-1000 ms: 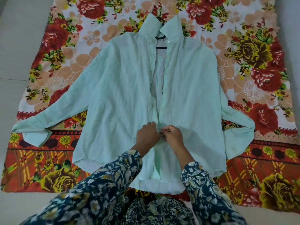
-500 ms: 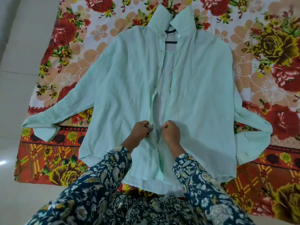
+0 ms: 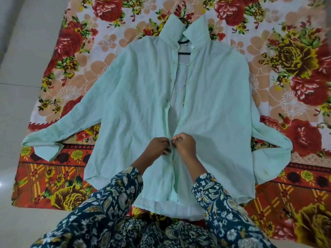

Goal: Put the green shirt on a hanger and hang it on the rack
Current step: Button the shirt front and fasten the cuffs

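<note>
Kneeling at the hem (image 3: 161, 203) of the shirt (image 3: 136, 108), spread front-up on a floral sheet (image 3: 100, 56) over a pale floor (image 3: 21, 51). Pinches one front edge in the left hand (image 3: 158, 145) and the other in the right hand (image 3: 184, 144), fingers of both curled tight, knuckles almost touching on the centre line, well below the collar (image 3: 197, 31). Looks like buttoning from the hem upward: seemingly closed below the hands, gaping above them up to the neck.

Runs straight away from the grip, collar far and hem near, long axis in line with the body, sleeves (image 3: 59, 133) flung out to either side. Puts the next fastening point just beyond the knuckles, no nearer one hand than the other. Shows the hanger (image 3: 183, 53) already inside the shoulders: only a dark bar in the open neck and a scrap of hook above the collar.

Hides the button in hand, and its hole, under the fingers; cannot tell whether it is through. Buries the hanger's arms under cloth. Leaves the rack out of view altogether. Cuts off the sheet at the top and right edges.
</note>
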{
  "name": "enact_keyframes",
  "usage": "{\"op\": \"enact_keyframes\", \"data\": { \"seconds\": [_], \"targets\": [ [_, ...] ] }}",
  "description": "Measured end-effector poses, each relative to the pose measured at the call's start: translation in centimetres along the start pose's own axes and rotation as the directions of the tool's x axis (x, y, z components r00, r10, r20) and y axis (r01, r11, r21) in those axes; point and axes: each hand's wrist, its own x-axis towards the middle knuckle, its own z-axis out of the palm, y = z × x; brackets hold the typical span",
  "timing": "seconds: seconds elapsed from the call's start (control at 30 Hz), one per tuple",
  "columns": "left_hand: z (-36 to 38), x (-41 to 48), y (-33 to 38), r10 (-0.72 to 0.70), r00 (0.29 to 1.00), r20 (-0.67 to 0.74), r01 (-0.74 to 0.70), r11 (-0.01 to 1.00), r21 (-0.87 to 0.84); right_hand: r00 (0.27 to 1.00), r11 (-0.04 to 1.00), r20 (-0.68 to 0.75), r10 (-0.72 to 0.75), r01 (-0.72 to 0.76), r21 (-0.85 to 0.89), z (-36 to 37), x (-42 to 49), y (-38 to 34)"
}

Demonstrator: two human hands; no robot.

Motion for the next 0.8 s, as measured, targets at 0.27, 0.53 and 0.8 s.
{"op": "enact_keyframes", "data": {
  "seconds": [0.27,0.53,0.8],
  "targets": [
    [0.2,0.7,1.2,0.17,0.983,-0.076,-0.126,0.91,0.395,1.0,0.999,-0.007,-0.03,0.03,0.025,-0.2,-0.6,-0.1],
    [-0.4,1.7,1.4,0.119,0.991,0.059,-0.133,0.928,0.349,0.998,0.999,-0.058,-0.037,0.037,0.002,-0.6,-0.2,0.5],
    [-0.2,3.4,3.9,0.208,0.964,-0.163,-0.064,0.783,0.619,0.994,0.997,-0.102,-0.05,0.045,-0.058,-2.5,2.5,-0.7]
  ]
}}
